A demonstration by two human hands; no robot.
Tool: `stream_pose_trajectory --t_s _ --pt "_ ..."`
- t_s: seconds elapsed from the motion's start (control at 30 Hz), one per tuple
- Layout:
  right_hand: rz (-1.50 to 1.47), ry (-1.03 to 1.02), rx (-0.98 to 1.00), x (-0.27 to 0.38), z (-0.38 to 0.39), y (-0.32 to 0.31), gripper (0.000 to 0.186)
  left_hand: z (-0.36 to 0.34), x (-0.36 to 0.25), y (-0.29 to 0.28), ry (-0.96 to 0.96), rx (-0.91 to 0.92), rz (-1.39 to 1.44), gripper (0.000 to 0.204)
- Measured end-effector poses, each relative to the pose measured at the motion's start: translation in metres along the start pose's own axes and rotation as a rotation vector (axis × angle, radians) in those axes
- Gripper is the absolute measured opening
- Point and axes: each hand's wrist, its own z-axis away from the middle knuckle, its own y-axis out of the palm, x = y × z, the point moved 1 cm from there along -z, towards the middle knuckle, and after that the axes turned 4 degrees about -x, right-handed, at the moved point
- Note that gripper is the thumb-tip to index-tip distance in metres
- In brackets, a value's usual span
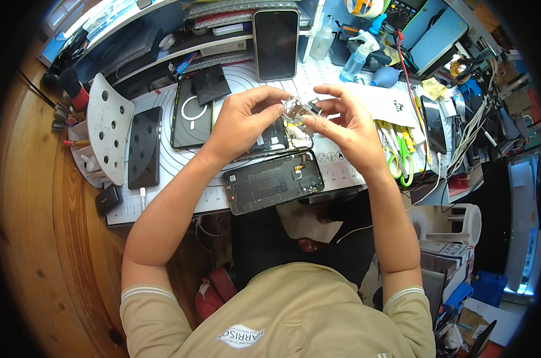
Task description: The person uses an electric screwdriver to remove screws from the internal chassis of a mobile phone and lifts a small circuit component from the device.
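Pinching a small silvery phone part (300, 107) above the mat, the left hand (245, 116) has its thumb and forefinger together on the part's left edge. The right hand (349, 124) has its thumb and a finger clamped on the other side, its forefinger lifted clear of the piece. Exact details of the part are too small to tell.

Directly below the hands lies an opened smartphone (271, 142), its inner components exposed and partly hidden by the left hand. Just beside it, nearer the body, a black phone housing (274, 184) lies slightly slanted along the front edge of the white printed work mat (340, 171).

Left of the left forearm, a phone panel with a white ring (181, 128) lies partly under a black square sheet (211, 85), and a dark smartphone (145, 149) lies further left, near a perforated white panel (113, 143). Behind the hands, another smartphone (276, 45) stands upright. To the right are green-handled scissors (408, 161), a blue blower bulb (385, 77) and a spray bottle (354, 62).
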Motion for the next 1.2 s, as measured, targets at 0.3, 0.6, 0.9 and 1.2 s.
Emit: stream_pose_trajectory --t_s 0.3,0.6,0.9,1.2 --pt "0.183 0.197 0.151 0.005 -0.0067 -0.0055 0.026 0.0005 -0.0073 0.0028 0.208 0.006 -0.299 0.027" --pt "0.162 0.353 0.039 0.0064 -0.0024 -0.003 0.02 -0.0002 -0.0056 -0.0011 0.156 -0.033 -0.406 0.03" --pt "0.177 0.409 0.092 0.0018 -0.0063 -0.0047 0.015 0.0006 -0.0042 -0.0016 0.15 0.019 -0.447 0.03" --pt "0.222 0.393 0.095 -0.0007 -0.007 -0.0032 0.016 0.0011 -0.004 -0.0008 0.157 0.029 -0.459 0.031"
